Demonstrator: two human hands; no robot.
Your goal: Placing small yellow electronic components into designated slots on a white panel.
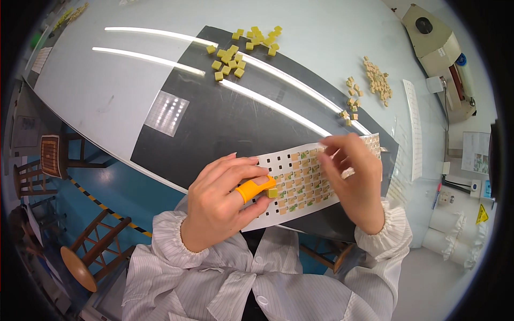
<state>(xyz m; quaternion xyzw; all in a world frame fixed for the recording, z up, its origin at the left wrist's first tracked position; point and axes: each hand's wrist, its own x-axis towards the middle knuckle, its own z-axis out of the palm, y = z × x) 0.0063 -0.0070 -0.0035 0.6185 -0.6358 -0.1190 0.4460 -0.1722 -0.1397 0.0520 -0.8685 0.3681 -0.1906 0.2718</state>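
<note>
Head view: left hand (pixel 219 200) clamps a yellow-green cube (pixel 273 193); right hand (pixel 356 174), I can't tell; white perforated sheet (pixel 282 217) slants lengthwise up rightward.

Bright light lays long white glare streaks (pixel 150 32) over my table (pixel 118 107) and toward the mat's (pixel 241 122) right edge. My right fingertips (pixel 330 142) look slightly blurred; fisheye bends straight edges, corners black.

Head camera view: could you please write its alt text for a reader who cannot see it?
A person's left hand, with an orange band on one finger, holds a yellow cube over a white sheet carrying rows of small tan pieces. The right hand is also over the sheet. Farther away on the table lie more yellow cubes and loose tan pieces.
</note>
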